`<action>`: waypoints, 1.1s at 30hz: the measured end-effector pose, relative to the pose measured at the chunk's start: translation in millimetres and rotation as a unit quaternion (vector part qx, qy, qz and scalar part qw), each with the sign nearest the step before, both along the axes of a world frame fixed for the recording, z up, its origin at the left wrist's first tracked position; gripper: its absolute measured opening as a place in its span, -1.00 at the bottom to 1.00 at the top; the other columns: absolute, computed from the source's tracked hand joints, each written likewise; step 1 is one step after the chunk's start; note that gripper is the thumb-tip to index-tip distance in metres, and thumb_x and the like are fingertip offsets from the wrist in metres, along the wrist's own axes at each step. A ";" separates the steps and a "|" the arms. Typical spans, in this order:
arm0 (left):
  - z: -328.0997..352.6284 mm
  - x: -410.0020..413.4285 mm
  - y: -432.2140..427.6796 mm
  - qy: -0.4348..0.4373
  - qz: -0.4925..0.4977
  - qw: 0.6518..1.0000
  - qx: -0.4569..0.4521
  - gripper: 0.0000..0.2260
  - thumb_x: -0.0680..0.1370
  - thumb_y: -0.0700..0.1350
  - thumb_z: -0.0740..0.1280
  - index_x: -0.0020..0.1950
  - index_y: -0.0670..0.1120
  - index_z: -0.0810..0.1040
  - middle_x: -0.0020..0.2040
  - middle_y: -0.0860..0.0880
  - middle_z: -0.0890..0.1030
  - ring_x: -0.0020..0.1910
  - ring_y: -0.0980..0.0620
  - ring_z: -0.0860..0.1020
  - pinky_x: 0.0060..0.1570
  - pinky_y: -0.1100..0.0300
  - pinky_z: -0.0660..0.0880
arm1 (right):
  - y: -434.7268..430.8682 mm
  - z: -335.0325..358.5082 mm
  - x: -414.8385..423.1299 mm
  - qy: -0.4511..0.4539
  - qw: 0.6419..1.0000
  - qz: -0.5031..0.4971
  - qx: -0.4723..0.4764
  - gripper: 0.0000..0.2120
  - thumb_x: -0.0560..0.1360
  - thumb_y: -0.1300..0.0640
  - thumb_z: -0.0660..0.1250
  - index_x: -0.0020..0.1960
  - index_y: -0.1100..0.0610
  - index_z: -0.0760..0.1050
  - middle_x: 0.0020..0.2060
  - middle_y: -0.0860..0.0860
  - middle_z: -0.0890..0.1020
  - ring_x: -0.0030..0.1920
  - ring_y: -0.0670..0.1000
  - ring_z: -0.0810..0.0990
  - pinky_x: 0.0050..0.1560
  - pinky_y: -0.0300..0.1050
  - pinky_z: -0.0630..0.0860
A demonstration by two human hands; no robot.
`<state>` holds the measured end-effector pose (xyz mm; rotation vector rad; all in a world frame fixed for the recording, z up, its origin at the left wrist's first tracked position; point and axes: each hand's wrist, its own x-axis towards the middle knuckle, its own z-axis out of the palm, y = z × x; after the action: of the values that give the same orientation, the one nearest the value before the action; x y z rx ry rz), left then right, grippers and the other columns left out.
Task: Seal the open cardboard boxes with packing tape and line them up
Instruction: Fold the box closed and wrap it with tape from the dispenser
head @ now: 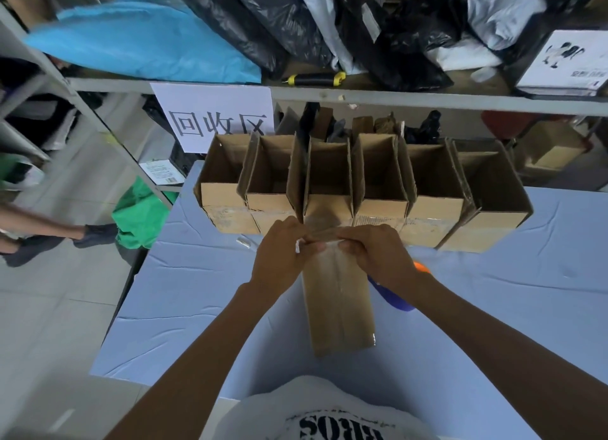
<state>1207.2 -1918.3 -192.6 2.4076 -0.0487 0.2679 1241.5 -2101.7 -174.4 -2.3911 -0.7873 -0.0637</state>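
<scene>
**Q:** ok what's actually on the desk (184, 295) here? biggest stuff first pls

**A:** Desk has a pale blue cloth over it. Along the far edge there's a row of open boxes (358, 183), six by my count, packed side by side and touching, flaps standing up. As far as I can see inside, they look empty, though the bottoms are mostly hidden. Clear tape shows across a few of their near faces.

**Q:** and the one being worked on?

**A:** One flat cardboard box (337, 308) lies in the middle of the desk, just in front of the row, long side running toward the person, glossy tape down its top. The left hand (279, 258) and the right hand (378, 255) both pinch its far end, fingers curled over the edge with a bit of clear tape there.

**Q:** anything smaller?

**A:** One blue and orange thing (394, 295) pokes out under the right wrist, can't tell what it is. One small scrap (243, 241) lies near the row's left end.
</scene>
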 end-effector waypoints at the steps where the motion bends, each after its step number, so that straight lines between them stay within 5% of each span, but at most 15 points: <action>1: -0.6 0.0 -0.8 -0.006 0.001 1.000 0.013 -0.81 0.51 -0.09 0.39 -0.18 -0.22 0.59 -0.16 -0.12 0.56 -0.14 0.03 0.44 -0.08 0.36 0.30 | -0.4 1.4 1.0 0.007 1.000 0.006 -0.013 -0.82 0.52 0.25 0.31 0.08 0.19 0.63 -0.11 0.12 0.69 -0.10 0.13 0.65 -0.02 -0.14 0.46; 5: -3.2 -4.3 2.7 -0.013 -0.007 1.000 0.019 -0.81 0.52 -0.11 0.36 -0.21 -0.20 0.56 -0.22 -0.11 0.56 -0.19 0.00 0.47 -0.15 0.27 0.37 | -1.8 3.7 -2.2 -0.030 0.998 0.044 -0.021 -0.75 0.49 0.20 0.37 0.16 0.18 0.58 0.01 0.10 0.67 0.00 0.13 0.64 0.06 -0.22 0.38; 9: -3.3 -12.8 3.3 -0.032 0.011 0.998 0.049 -0.77 0.51 -0.08 0.38 -0.27 -0.20 0.54 -0.31 -0.10 0.52 -0.26 -0.04 0.46 -0.31 0.22 0.36 | 7.0 3.4 -12.2 -0.013 0.999 0.051 -0.016 -0.75 0.52 0.13 0.28 0.15 0.13 0.60 -0.10 0.09 0.70 -0.13 0.13 0.66 -0.05 -0.07 0.53; 12: -1.8 -16.3 -2.6 -0.011 0.020 1.000 -0.010 -0.83 0.50 -0.11 0.41 -0.10 -0.22 0.62 -0.15 -0.13 0.59 -0.11 -0.06 0.53 -0.12 0.18 0.48 | 4.6 5.1 -12.7 -0.014 0.998 0.043 -0.053 -0.75 0.55 0.15 0.26 0.20 0.07 0.57 -0.15 0.09 0.70 -0.17 0.13 0.65 -0.07 -0.04 0.55; 16: -2.1 -22.9 -12.2 0.151 0.051 0.979 -0.124 -0.23 0.32 0.10 0.54 0.43 -0.04 0.27 0.36 -0.02 0.34 0.28 0.04 0.38 0.26 0.09 0.42 | -2.2 6.5 -7.7 0.008 0.993 -0.037 -0.108 -0.72 0.61 0.08 0.14 0.22 0.05 0.55 -0.03 0.07 0.67 -0.03 0.09 0.62 0.06 -0.10 0.48; 20: -16.8 -36.3 -13.9 0.234 0.032 0.969 0.077 0.00 0.24 0.30 0.49 0.50 -0.01 0.08 0.43 -0.03 0.28 0.35 -0.08 0.34 0.29 -0.01 0.34 | -6.7 12.2 -1.6 0.020 0.978 -0.153 -0.142 -0.66 0.62 -0.01 0.09 0.20 0.10 0.55 0.02 0.07 0.65 0.00 0.08 0.58 0.11 -0.06 0.47; 23: -24.7 -40.6 -8.2 0.231 0.010 0.968 0.098 -0.01 0.21 0.36 0.46 0.46 0.00 0.12 0.33 -0.01 0.35 0.23 -0.05 0.42 0.19 0.02 0.40 | -8.7 8.2 -5.2 0.068 0.974 -0.161 -0.143 -0.66 0.60 -0.03 0.14 0.22 0.12 0.52 0.07 0.08 0.63 0.04 0.08 0.58 0.11 -0.13 0.42; 27: -25.8 -35.7 4.1 0.240 -0.014 0.966 0.093 -0.04 0.20 0.35 0.48 0.45 0.03 0.15 0.30 0.03 0.40 0.21 -0.03 0.45 0.18 0.00 0.44 | -15.9 4.1 -14.2 0.034 0.993 0.068 -0.091 -0.43 0.45 -0.02 0.39 0.40 0.12 0.36 0.38 0.03 0.39 0.39 0.06 0.34 0.35 -0.34 0.09; 30: -24.6 -30.3 12.1 0.266 -0.041 0.961 0.055 -0.04 0.20 0.29 0.53 0.47 0.02 0.18 0.33 0.02 0.41 0.22 -0.02 0.45 0.19 0.02 0.46 | -13.2 -4.0 -13.9 -0.032 0.941 0.217 -0.258 -0.35 0.45 -0.10 0.37 0.47 -0.01 0.23 0.47 -0.05 0.24 0.48 0.02 0.16 0.46 -0.08 0.07; 33: -21.7 -23.0 17.8 0.282 -0.063 0.957 0.030 -0.01 0.19 0.27 0.54 0.49 -0.01 0.18 0.34 -0.01 0.40 0.30 -0.05 0.41 0.27 -0.03 0.40 | -8.0 -10.6 -11.4 -0.069 0.932 0.211 -0.286 -0.49 0.54 -0.03 0.27 0.45 0.01 0.27 0.42 0.01 0.35 0.42 0.08 0.29 0.39 0.00 0.26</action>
<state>1184.1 -1900.5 -214.3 2.4407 0.0503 -0.4899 1230.2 -2109.7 -185.1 -2.6982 -1.5477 0.2017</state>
